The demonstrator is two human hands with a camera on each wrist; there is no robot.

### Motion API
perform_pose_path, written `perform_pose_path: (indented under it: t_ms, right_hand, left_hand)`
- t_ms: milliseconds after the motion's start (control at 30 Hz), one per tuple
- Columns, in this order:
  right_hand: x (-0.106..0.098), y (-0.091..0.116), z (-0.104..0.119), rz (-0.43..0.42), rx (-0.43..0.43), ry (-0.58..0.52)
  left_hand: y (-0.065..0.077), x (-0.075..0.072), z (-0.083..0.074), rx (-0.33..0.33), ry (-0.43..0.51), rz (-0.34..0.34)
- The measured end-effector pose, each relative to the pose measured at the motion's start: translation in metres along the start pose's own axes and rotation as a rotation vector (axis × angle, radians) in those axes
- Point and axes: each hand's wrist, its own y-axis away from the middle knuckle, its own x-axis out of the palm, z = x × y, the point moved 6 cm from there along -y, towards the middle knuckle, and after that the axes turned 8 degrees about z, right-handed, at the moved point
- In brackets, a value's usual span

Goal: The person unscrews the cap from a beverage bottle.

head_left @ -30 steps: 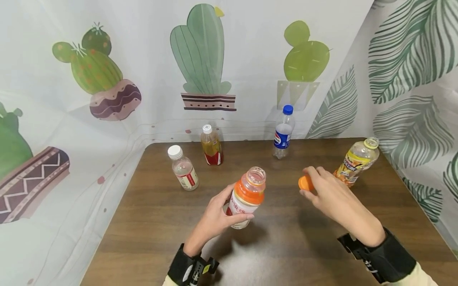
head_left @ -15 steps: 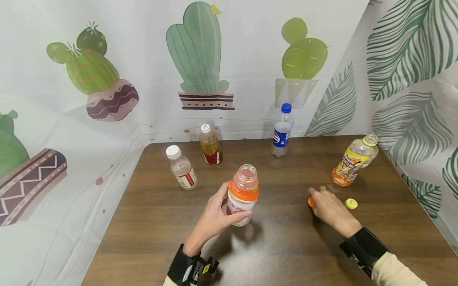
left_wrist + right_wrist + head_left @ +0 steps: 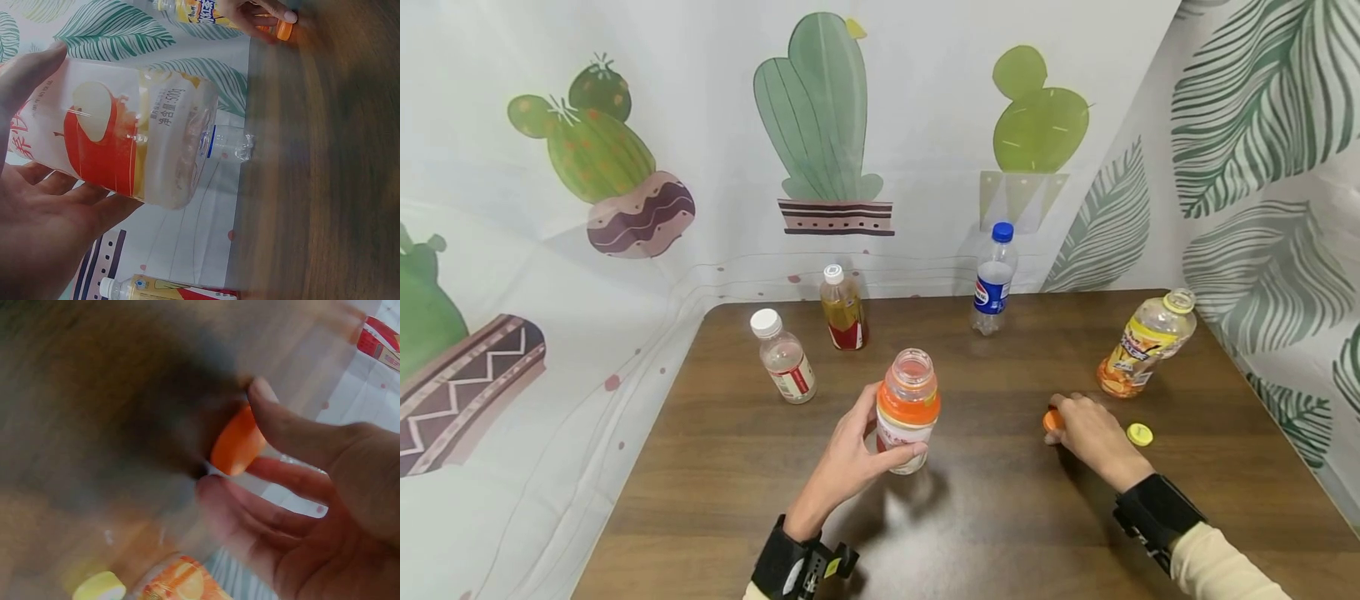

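Observation:
My left hand grips an uncapped clear bottle with an orange neck band. In the left wrist view, the label of this bottle carries a red apple picture, and the thumb and fingers wrap its sides. Its base shows above the tabletop. Farther right, my right hand is low at the table and pinches an orange bottle cap. The right wrist view has the cap between thumb and fingers. Beside that hand lies a yellow cap, near an uncapped bottle with a yellow label.
A white-capped bottle stands at the left of the brown table. Behind it is a smaller bottle of amber look. A blue-capped bottle stands at the back edge, before the printed cloth.
My right hand has carried the orange cap down and toward me onto the table, uncovering the yellow cap. The left hand has shifted its bottle slightly left and more upright.

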Motion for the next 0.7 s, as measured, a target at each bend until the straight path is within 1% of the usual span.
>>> perform_pose_path:
  t_ms: [67,133,200,333,400,467,533,600,700]
  right_hand:
    - [-0.007,0.001,0.003,-0.025,0.001,0.012]
    - [-0.017,0.001,0.011,-0.041,-0.008,-0.005]
    - [-0.032,0.001,0.024,-0.065,-0.034,-0.067]
    - [-0.068,0.005,0.066,-0.119,-0.115,-0.245]
    - [-0.085,0.01,0.09,-0.151,-0.171,-0.321]
    - [-0.097,0.014,0.113,-0.169,-0.242,-0.378]
    - [-0.102,0.017,0.133,-0.166,-0.304,-0.411]
    - [-0.101,0.019,0.149,-0.166,-0.374,-0.436]
    - [-0.096,0.019,0.162,-0.181,-0.421,-0.466]
  left_hand:
    - [-0.001,0.0,-0.001,0.001,0.003,0.002]
    - [-0.001,0.001,-0.001,0.005,0.009,0.004]
    - [-0.002,0.001,-0.002,0.008,0.012,0.004]
    - [-0.002,0.001,-0.004,0.007,-0.001,0.006]
    - [-0.002,0.001,-0.004,0.005,-0.009,0.008]
    - [-0.003,0.002,-0.005,0.011,-0.011,0.01]
    - [-0.004,0.004,-0.006,0.023,-0.005,0.015]
    - [-0.004,0.007,-0.008,0.039,0.001,0.029]
    - [-0.006,0.013,-0.01,0.059,0.005,0.065]
